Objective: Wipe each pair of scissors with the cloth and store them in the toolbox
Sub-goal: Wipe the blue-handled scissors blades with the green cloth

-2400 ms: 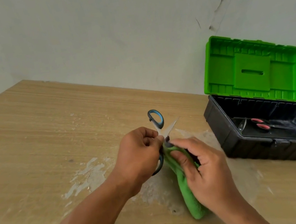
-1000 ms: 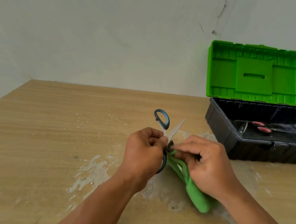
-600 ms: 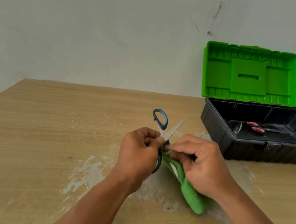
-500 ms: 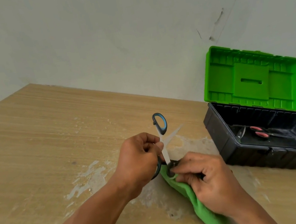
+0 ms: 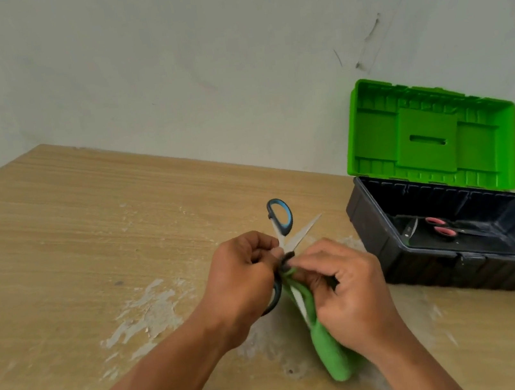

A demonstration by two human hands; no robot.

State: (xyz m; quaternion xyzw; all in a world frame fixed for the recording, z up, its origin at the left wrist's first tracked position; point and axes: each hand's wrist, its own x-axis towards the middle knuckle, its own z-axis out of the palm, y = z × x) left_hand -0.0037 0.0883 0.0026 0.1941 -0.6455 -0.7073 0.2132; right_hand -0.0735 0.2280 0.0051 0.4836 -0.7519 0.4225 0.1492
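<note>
Gripping blue-handled scissors [image 5: 281, 216] by one loop, left hand [image 5: 242, 275] curled tight, blades spread. Right hand [image 5: 348, 288] pinches green cloth [image 5: 332, 358] around lower blade. Open toolbox [image 5: 391, 261] at 3 o'clock holds red-handled scissors [image 5: 440, 228].

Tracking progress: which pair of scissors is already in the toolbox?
The red-handled scissors, lying inside the black toolbox. The blue-handled scissors are in the left hand, the right hand gripping the green cloth.

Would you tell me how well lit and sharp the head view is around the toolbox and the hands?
Head view: soft even light, no glare; the toolbox interior is dark, so the red-handled scissors inside look dim and slightly soft; left hand and right hand fairly sharp.
</note>
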